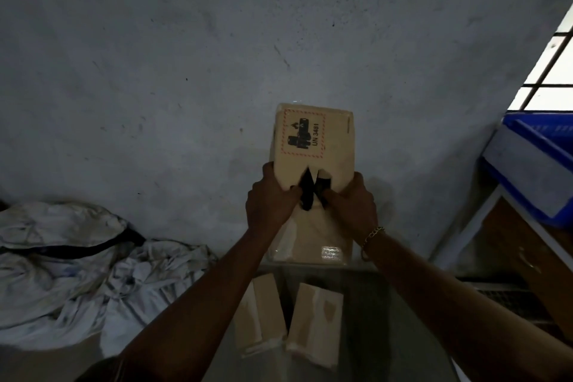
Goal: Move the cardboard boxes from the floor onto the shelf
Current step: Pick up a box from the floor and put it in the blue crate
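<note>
Centrally, head view: cardboard box [322, 146] held up w/ both hands in front of grey wall [155, 71], clear of the floor. Left hand [273, 200] grips the box's near-left corner, fingers curled round the edge; right hand [350, 198] grips the near-right corner likewise. Top face of the box carries a red-hatched battery label [304, 133] marked "UN 3481". Dark shape [308, 192] at the near edge betw. the two hands; cannot tell what it is. Chain bracelet [372, 234] on right wrist. Below the hands: bigger box [313, 242] w/ shiny tape, against the wall. Nearer the camera, on the floor: left small box [263, 316] & right small box [316, 319], side by side w/ a dark gap betw. them. Lower left: heap of white sacks [77, 257] w/ a dark strap, against the wall. Right: shelf [508, 245], white frame & brown board, w/ blue crate [533, 158] resting on it; held box is well left of both. Top right: barred window [552, 71], bright.
</note>
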`<state>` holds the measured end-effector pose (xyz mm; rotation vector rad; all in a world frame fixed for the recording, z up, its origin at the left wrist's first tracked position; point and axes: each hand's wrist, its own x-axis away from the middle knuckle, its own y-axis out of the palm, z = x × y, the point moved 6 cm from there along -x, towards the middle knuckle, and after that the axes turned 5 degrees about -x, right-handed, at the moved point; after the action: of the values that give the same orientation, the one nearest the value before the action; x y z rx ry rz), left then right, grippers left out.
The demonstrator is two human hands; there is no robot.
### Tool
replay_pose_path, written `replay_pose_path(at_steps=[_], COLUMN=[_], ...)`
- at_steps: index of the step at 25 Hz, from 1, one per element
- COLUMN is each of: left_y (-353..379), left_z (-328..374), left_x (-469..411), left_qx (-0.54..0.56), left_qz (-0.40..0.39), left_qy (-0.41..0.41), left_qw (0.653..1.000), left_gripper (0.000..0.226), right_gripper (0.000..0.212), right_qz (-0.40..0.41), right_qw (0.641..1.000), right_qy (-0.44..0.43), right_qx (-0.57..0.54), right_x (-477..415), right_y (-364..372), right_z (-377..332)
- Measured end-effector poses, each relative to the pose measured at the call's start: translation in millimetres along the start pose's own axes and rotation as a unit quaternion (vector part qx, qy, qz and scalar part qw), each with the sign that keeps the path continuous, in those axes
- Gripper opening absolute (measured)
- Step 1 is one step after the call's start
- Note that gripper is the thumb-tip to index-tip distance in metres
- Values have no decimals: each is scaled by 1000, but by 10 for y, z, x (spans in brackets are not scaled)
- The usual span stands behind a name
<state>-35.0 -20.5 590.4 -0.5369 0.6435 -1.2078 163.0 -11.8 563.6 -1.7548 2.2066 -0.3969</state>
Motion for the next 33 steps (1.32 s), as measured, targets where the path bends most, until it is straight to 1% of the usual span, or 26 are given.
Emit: replay_pose_path(at_steps=[2,4,8,10,12,13,14,16,19,20,21,22,24,25,28,31,33], left_y=[42,100,171,178,176,173,175,192,211,219,196,158,122,141,219,276,298], left_z=[-29,-76,-46,-81,-154,-175,-188,-202,-180,-150,-106,-70,-22,-11,-15,-22,19], left_x=[37,80,132,139,130,119,109,91,61,53,42,28,18,30,35,10,7], left_qx=[7,22,40,37,41,49,56,53,30,36,36,20,-28,-37,-24,8,26], left_qz=[-2,-11,-15,-8,-5,-7,-12,-33,-102,-109,-94,-64,-4,7,3,-15,-26], left_qy=[15,22,33,27,15,13,13,9,-12,-10,-1,10,28,35,33,12,9], left_qw=[1000,999,999,999,999,999,998,998,994,993,995,998,999,999,999,1000,999], left_gripper=[73,68,63,63,62,62,63,69,96,104,109,109,98,93,84,87,93], right_gripper=[96,103,92,95,114,123,126,124,116,112,110,109,108,108,108,108,107], right_qz=[6,32,58,19,-36,-44,-41,-14,31,40,44,41,38,39,20,-20,-35], right_qw=[998,995,990,995,997,996,995,993,992,991,990,989,989,990,994,998,998], right_qy=[-43,-68,-72,-61,-61,-68,-74,-76,-66,-66,-70,-73,-66,-60,-56,-46,-18], right_qx=[36,73,108,82,41,42,57,87,106,113,117,121,129,125,95,43,41], right_x=[-14,-49,-72,-88,-107,-122,-134,-144,-91,-61,-32,-1,42,55,41,12,25], right_y=[-13,-86,-122,-92,-62,-57,-57,-79,-116,-129,-124,-98,-48,-38,-64,-148,-221], right_z=[-104,-174,-149,-139,-175,-201,-222,-238,-179,-163,-155,-149,-127,-108,-45,-24,24])
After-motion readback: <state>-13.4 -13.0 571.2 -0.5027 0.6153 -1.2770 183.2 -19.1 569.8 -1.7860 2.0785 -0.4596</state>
